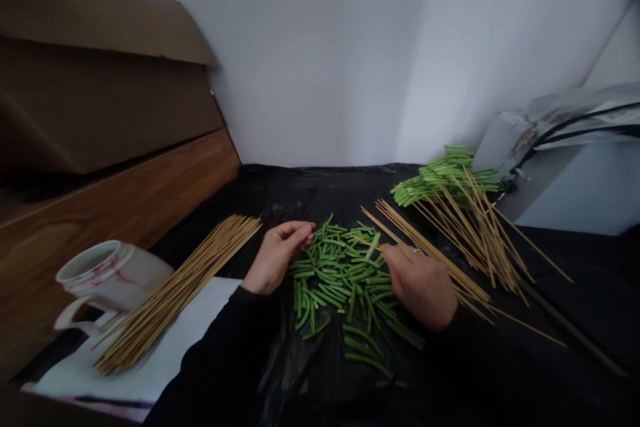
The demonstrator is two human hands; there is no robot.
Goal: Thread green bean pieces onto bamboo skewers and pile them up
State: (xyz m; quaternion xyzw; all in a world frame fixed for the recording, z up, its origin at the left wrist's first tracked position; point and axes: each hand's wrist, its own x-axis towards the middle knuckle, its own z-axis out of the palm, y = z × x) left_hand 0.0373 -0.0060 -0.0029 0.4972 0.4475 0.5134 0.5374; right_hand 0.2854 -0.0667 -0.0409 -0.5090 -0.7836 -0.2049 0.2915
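Note:
My right hand (423,285) is closed around a thin bamboo skewer (361,240), whose tip points left over the beans. A short piece of green bean (373,245) lies across that skewer, close to my fingers; whether it is pierced I cannot tell. My left hand (278,255) is pinched at the left edge of the pile, thumb against index finger, and what lies between them is too small to make out. Beneath and between both hands spreads a loose pile of cut green beans (330,271) on black plastic sheeting (305,387).
At left, a bundle of skewers (175,300) rests on white paper (200,327) beside a tipped white mug (135,273). More skewers (430,247) lie right of the pile. Behind them, skewered beans (445,177) are stacked near a grey box (575,180). A cardboard box (110,100) stands left.

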